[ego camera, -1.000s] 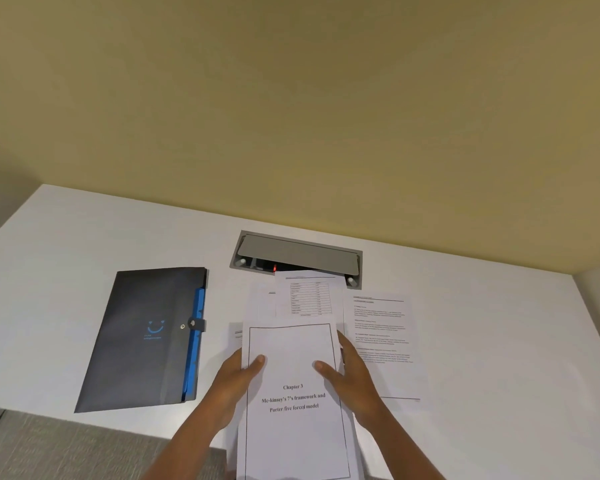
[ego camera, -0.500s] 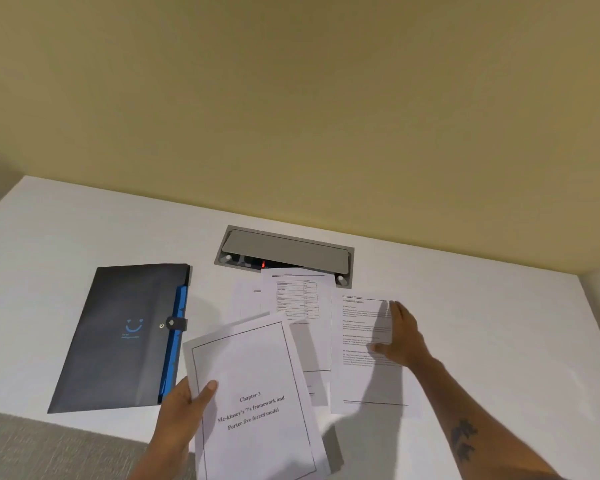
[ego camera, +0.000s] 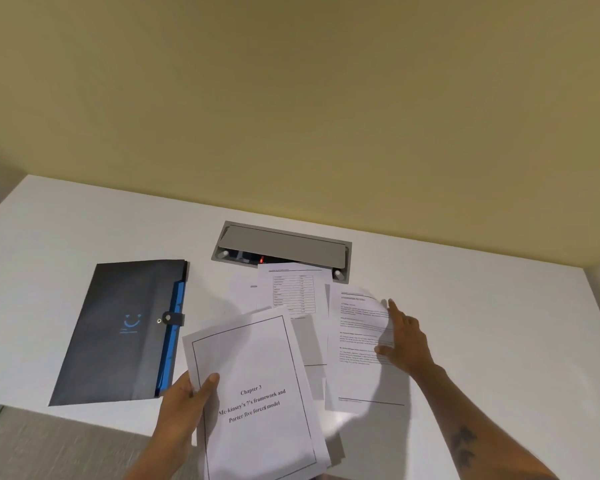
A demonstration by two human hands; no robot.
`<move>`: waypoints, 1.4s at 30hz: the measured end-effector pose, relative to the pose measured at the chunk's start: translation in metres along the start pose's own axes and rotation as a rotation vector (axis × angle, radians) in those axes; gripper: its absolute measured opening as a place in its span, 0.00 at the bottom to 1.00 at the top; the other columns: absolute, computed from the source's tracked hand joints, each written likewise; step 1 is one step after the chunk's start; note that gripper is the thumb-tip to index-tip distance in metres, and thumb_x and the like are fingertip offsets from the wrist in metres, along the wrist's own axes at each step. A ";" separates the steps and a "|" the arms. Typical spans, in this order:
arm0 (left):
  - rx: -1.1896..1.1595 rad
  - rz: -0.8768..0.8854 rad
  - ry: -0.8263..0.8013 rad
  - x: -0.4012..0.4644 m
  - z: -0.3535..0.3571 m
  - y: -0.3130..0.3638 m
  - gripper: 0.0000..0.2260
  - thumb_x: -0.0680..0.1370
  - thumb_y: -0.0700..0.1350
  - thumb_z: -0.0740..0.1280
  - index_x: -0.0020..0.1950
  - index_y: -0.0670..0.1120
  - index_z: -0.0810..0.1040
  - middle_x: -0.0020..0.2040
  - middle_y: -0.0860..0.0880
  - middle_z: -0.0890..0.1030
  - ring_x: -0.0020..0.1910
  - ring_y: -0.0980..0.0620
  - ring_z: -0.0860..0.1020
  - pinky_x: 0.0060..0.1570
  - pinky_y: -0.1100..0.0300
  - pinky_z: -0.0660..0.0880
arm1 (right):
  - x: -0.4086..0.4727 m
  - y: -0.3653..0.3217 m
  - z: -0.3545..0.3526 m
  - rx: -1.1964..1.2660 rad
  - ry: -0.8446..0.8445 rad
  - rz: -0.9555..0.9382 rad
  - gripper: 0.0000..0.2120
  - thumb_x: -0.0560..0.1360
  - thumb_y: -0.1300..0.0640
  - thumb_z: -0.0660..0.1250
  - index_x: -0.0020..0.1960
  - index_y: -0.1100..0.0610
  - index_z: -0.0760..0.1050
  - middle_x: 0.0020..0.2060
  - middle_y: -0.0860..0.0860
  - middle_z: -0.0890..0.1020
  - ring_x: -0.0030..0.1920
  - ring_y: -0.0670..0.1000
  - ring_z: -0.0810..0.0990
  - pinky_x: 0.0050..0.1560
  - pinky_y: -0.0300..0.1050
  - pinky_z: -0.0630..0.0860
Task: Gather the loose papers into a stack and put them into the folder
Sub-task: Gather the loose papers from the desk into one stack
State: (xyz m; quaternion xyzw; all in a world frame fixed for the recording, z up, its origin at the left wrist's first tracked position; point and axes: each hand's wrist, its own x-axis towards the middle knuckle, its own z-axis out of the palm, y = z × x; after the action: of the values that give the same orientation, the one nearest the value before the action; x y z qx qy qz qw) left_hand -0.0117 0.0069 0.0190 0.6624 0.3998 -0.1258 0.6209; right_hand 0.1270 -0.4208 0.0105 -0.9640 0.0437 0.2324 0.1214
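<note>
Left hand (ego camera: 184, 403) grips a small stack of sheets (ego camera: 257, 396) by its left edge, thumb on top, fingers (ego camera: 179, 388) curled underneath; top pg is bordered w/ "Chapter 3" heading, stack tilted and lifted over the near edge of the white surface (ego camera: 499, 341), at least one more sheet peeking out on its right side. Right hand (ego camera: 406, 344) lies flat & open on a text page (ego camera: 361, 348), palm down, index finger stretched toward the pg's far right corner, thumb pointing left across the print; not pinching anything. That pg lies flat on the surface, just right of the held stack. Between the two hands, further from the person, a table-printed sheet (ego camera: 293, 292) lies on top of at least one other loose sheet (ego camera: 243, 292); its far edge overlaps a grey cable hatch (ego camera: 284, 247) set in the surface, red light visible inside. Folder (ego camera: 122, 330), dark grey w/ blue tabbed edge and snap strap, sits closed to the left of the left-hand fingers, its near right corner close to the hand but apart, cannot tell if touching. Dark tattoo on the right forearm (ego camera: 463, 445). Yellowish wall (ego camera: 291, 98) behind
</note>
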 end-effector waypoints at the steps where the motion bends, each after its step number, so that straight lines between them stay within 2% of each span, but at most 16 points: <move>1: -0.006 0.002 -0.008 0.001 0.002 0.002 0.10 0.81 0.46 0.72 0.62 0.51 0.83 0.52 0.51 0.90 0.55 0.43 0.87 0.53 0.46 0.83 | -0.004 0.000 0.004 0.072 0.014 0.031 0.56 0.72 0.51 0.80 0.86 0.54 0.47 0.76 0.55 0.72 0.74 0.61 0.70 0.69 0.56 0.74; 5: -0.020 0.018 -0.037 0.001 0.007 0.013 0.08 0.81 0.45 0.72 0.59 0.52 0.83 0.49 0.54 0.90 0.52 0.45 0.88 0.45 0.53 0.83 | -0.021 0.003 0.019 0.385 0.067 0.216 0.55 0.70 0.60 0.81 0.86 0.54 0.51 0.74 0.56 0.76 0.71 0.61 0.76 0.62 0.52 0.76; 7: -0.022 0.017 -0.047 0.003 0.011 0.020 0.07 0.81 0.44 0.72 0.58 0.53 0.83 0.49 0.54 0.90 0.50 0.46 0.88 0.41 0.56 0.83 | -0.027 0.010 0.025 0.464 0.104 0.286 0.50 0.69 0.60 0.82 0.83 0.56 0.59 0.68 0.56 0.80 0.67 0.62 0.80 0.56 0.52 0.76; 8: -0.029 0.020 -0.054 0.002 0.010 0.024 0.07 0.81 0.44 0.72 0.58 0.54 0.83 0.48 0.54 0.90 0.49 0.47 0.88 0.40 0.58 0.83 | -0.031 0.012 0.028 0.519 0.134 0.300 0.43 0.69 0.60 0.82 0.79 0.56 0.67 0.62 0.55 0.83 0.63 0.63 0.81 0.55 0.53 0.78; 10: -0.037 0.024 -0.076 0.002 0.012 0.031 0.08 0.81 0.44 0.72 0.58 0.54 0.83 0.49 0.54 0.90 0.47 0.49 0.89 0.39 0.59 0.83 | -0.038 0.020 0.032 0.630 0.205 0.293 0.22 0.70 0.60 0.82 0.62 0.57 0.80 0.50 0.54 0.86 0.54 0.63 0.85 0.51 0.55 0.80; 12: -0.041 0.031 -0.102 0.001 0.013 0.036 0.08 0.81 0.45 0.72 0.59 0.55 0.82 0.49 0.54 0.90 0.45 0.50 0.89 0.38 0.59 0.83 | -0.046 0.027 0.034 0.707 0.244 0.265 0.12 0.72 0.59 0.81 0.52 0.56 0.83 0.44 0.52 0.88 0.48 0.60 0.87 0.44 0.51 0.82; 14: -0.043 0.037 -0.127 0.000 0.013 0.041 0.09 0.81 0.45 0.72 0.61 0.54 0.81 0.49 0.53 0.90 0.47 0.48 0.89 0.39 0.57 0.84 | -0.057 0.031 0.029 0.806 0.260 0.242 0.11 0.72 0.57 0.82 0.53 0.54 0.86 0.44 0.48 0.89 0.45 0.52 0.89 0.39 0.38 0.81; 15: -0.044 0.040 -0.139 0.000 0.014 0.043 0.10 0.81 0.45 0.72 0.62 0.53 0.81 0.49 0.52 0.90 0.48 0.47 0.88 0.41 0.55 0.84 | -0.063 0.032 0.025 0.857 0.270 0.237 0.11 0.73 0.57 0.81 0.55 0.53 0.86 0.46 0.47 0.90 0.44 0.49 0.89 0.39 0.36 0.81; 19: -0.051 0.038 -0.189 0.000 0.021 0.050 0.08 0.82 0.44 0.71 0.61 0.50 0.82 0.52 0.48 0.90 0.50 0.46 0.89 0.48 0.51 0.84 | -0.082 0.028 0.000 1.069 0.300 0.205 0.10 0.76 0.55 0.79 0.56 0.49 0.87 0.49 0.46 0.91 0.47 0.49 0.91 0.39 0.36 0.84; 23: 0.005 0.066 -0.233 -0.003 0.031 0.058 0.07 0.83 0.44 0.70 0.61 0.50 0.82 0.52 0.50 0.90 0.55 0.46 0.88 0.52 0.51 0.83 | -0.095 0.002 -0.020 1.211 0.192 0.122 0.11 0.78 0.55 0.77 0.60 0.49 0.87 0.54 0.47 0.91 0.52 0.48 0.90 0.43 0.35 0.85; 25: 0.019 0.070 -0.250 -0.004 0.036 0.061 0.09 0.83 0.43 0.70 0.63 0.49 0.82 0.55 0.49 0.90 0.57 0.46 0.87 0.59 0.47 0.82 | -0.098 -0.015 -0.022 1.234 0.103 0.075 0.12 0.80 0.54 0.75 0.63 0.49 0.86 0.57 0.47 0.90 0.56 0.48 0.89 0.47 0.36 0.85; 28: 0.066 0.070 -0.271 -0.008 0.042 0.065 0.11 0.83 0.44 0.70 0.65 0.48 0.80 0.59 0.48 0.88 0.60 0.44 0.84 0.66 0.42 0.79 | -0.100 -0.040 -0.019 1.252 -0.057 0.033 0.12 0.83 0.53 0.71 0.65 0.49 0.85 0.61 0.47 0.88 0.62 0.48 0.87 0.55 0.40 0.84; 32: 0.065 0.031 -0.305 -0.015 0.045 0.066 0.09 0.83 0.46 0.69 0.64 0.50 0.78 0.59 0.49 0.87 0.60 0.46 0.84 0.58 0.50 0.81 | -0.104 -0.069 -0.011 1.341 -0.263 -0.017 0.14 0.86 0.56 0.65 0.70 0.54 0.81 0.66 0.53 0.86 0.67 0.53 0.84 0.61 0.44 0.84; 34: 0.013 -0.005 -0.318 -0.018 0.045 0.064 0.09 0.83 0.46 0.69 0.64 0.50 0.80 0.58 0.51 0.88 0.61 0.49 0.83 0.64 0.50 0.77 | -0.105 -0.083 -0.006 1.379 -0.369 -0.035 0.15 0.87 0.55 0.64 0.71 0.56 0.79 0.67 0.57 0.85 0.68 0.57 0.83 0.64 0.53 0.83; 37: -0.001 -0.049 -0.324 -0.023 0.043 0.062 0.08 0.84 0.48 0.68 0.62 0.51 0.80 0.53 0.58 0.89 0.58 0.56 0.81 0.61 0.53 0.72 | -0.105 -0.097 0.002 1.372 -0.482 -0.065 0.15 0.86 0.54 0.66 0.71 0.54 0.80 0.67 0.59 0.84 0.68 0.61 0.83 0.70 0.66 0.77; 42: 0.052 -0.105 -0.338 -0.024 0.035 0.057 0.07 0.82 0.51 0.70 0.59 0.55 0.77 0.59 0.56 0.83 0.60 0.51 0.78 0.68 0.46 0.67 | -0.100 -0.109 0.010 1.275 -0.583 -0.082 0.16 0.84 0.53 0.66 0.71 0.49 0.80 0.67 0.55 0.85 0.68 0.59 0.83 0.72 0.65 0.76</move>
State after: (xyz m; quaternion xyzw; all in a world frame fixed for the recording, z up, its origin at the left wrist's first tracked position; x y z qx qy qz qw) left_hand 0.0235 -0.0296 0.0696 0.6260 0.3204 -0.2778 0.6545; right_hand 0.0495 -0.3096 0.0708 -0.6040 0.1006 0.4057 0.6785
